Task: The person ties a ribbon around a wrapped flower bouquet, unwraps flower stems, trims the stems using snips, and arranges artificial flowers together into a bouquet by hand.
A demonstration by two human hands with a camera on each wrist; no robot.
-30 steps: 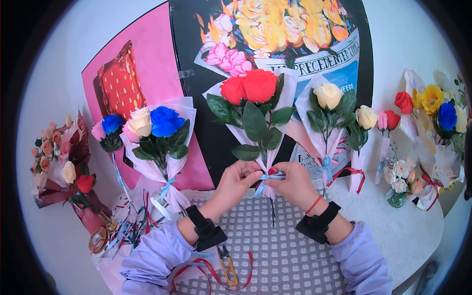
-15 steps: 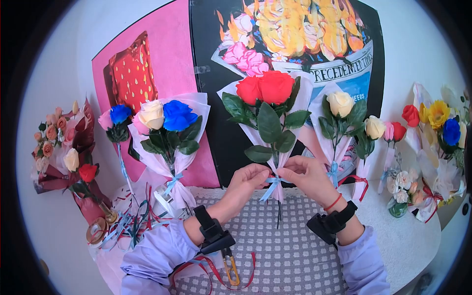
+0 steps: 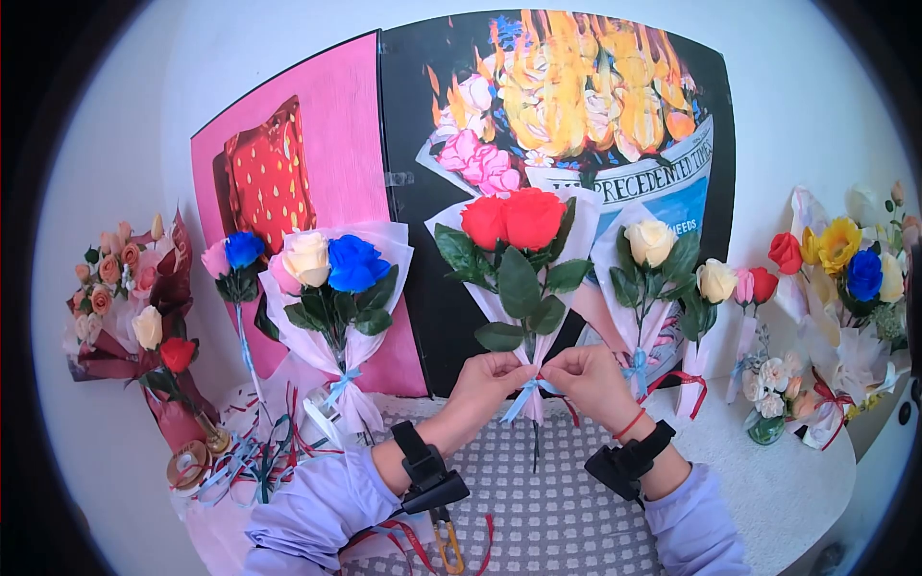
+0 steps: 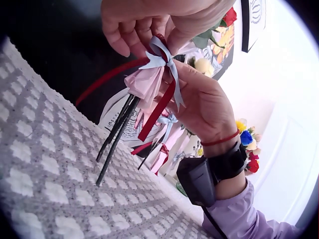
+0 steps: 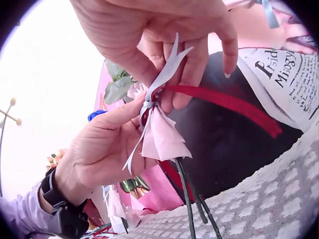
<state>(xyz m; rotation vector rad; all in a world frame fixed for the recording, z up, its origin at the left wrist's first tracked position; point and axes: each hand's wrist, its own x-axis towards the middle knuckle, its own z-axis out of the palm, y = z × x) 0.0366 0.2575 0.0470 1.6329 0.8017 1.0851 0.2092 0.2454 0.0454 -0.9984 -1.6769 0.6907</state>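
A bouquet of red roses in pale pink wrapping stands upright in the middle, its dark stems sticking out below. Around its neck a light blue ribbon and a red ribbon are tied together. My left hand pinches the ribbon from the left side of the knot, thumb and fingertips at the neck. From the other side, my right hand pinches the ribbon close to the knot. Ribbon tails hang loose beside the wrapping, and fingers partly hide the knot.
A rose bouquet with a blue flower stands to the left, a cream rose bouquet to the right. Tangled ribbons and a ribbon spool lie at left. Yellow-handled snips rest on the grey patterned cloth.
The head view has tilted, so the scene sits lower. Both hands stay at the bouquet's neck, fingers shifting around the knot. A red ribbon tail now shows below the right hand.
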